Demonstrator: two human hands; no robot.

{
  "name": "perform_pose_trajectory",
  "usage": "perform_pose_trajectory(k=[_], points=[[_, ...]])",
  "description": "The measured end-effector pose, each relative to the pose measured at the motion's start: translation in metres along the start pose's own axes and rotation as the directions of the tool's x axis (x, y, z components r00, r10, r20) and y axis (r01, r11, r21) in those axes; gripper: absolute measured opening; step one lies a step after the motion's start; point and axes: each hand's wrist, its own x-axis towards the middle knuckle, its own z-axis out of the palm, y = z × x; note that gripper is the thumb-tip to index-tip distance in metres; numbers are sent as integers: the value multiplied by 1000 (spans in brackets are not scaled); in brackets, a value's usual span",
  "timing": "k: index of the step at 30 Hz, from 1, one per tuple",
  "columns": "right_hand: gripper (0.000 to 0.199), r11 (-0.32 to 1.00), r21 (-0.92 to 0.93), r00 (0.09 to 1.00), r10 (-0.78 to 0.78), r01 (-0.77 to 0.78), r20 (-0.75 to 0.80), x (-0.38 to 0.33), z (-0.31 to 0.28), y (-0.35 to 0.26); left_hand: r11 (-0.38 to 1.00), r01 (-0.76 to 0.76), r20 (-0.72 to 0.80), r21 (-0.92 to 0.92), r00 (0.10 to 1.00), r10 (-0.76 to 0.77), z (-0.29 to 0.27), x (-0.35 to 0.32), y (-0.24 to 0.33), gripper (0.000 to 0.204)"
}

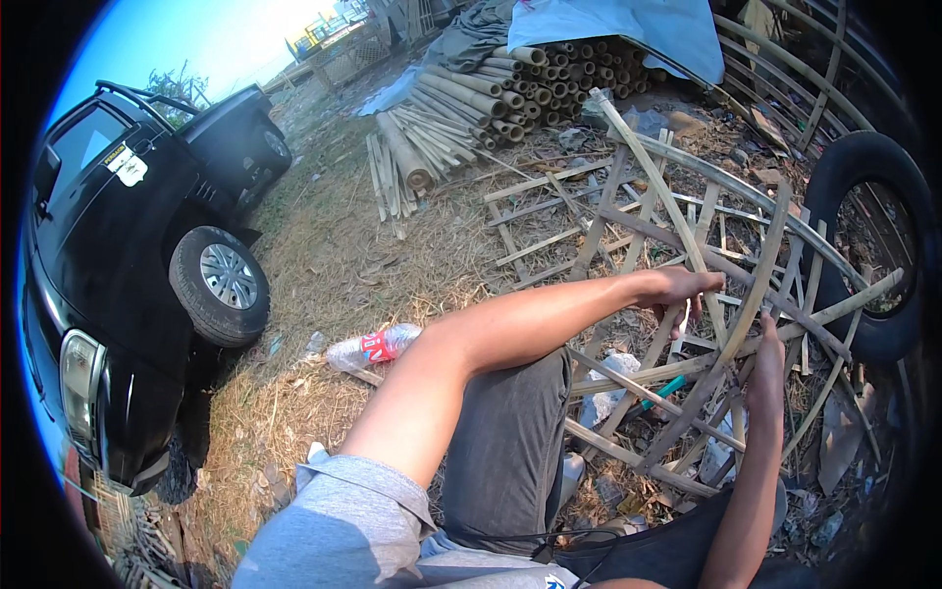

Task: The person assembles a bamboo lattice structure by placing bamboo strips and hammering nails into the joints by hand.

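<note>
A lattice of split bamboo slats [677,373], crossed and woven with gaps, stands before my knees at the right. My left hand [682,287] reaches across and closes over a pale diagonal slat [655,177], its lower fingers hanging curled below. My right hand [765,368] is at the lattice's right part, thumb pointing up, beside a curved upright slat [766,257]. Its other fingers are hidden, so its grip does not show. Another flat bamboo grid [535,221] lies just beyond the one at my hands.
A black pickup truck [108,226] is parked at the left. Bamboo poles [491,98] are piled at the back, partly under a light-blue sheet [628,25]. A black tire [834,177] stands at the right. A plastic bottle [378,346] lies beside my left arm on dry grass.
</note>
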Motion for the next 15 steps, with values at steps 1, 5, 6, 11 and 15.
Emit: perform_pose_trajectory(k=[1, 5, 6, 11, 15], points=[[52, 1000, -4, 1000, -2, 2, 3, -1, 3, -2, 1000, -2, -3, -4, 1000, 2, -1, 0, 0, 70], [51, 995, 88, 999, 47, -45, -17, -4, 4, -1, 999, 37, -17, 31, 999, -36, -3, 5, -6, 70], [50, 995, 89, 999, 50, -49, -4, -4, 2, 0, 998, 43, -10, 38, 999, -43, -3, 5, -5, 70], [47, 998, 57, 998, 34, -31, -58, -2, 5, -1, 1000, 4, -23, 25, 1000, -3, -2, 4, -8, 72], [46, 1000, -14, 999, 29, -28, 30, -1, 0, -4, 999, 48, -43, -7, 998, -49, 1, 5, -2, 75]])
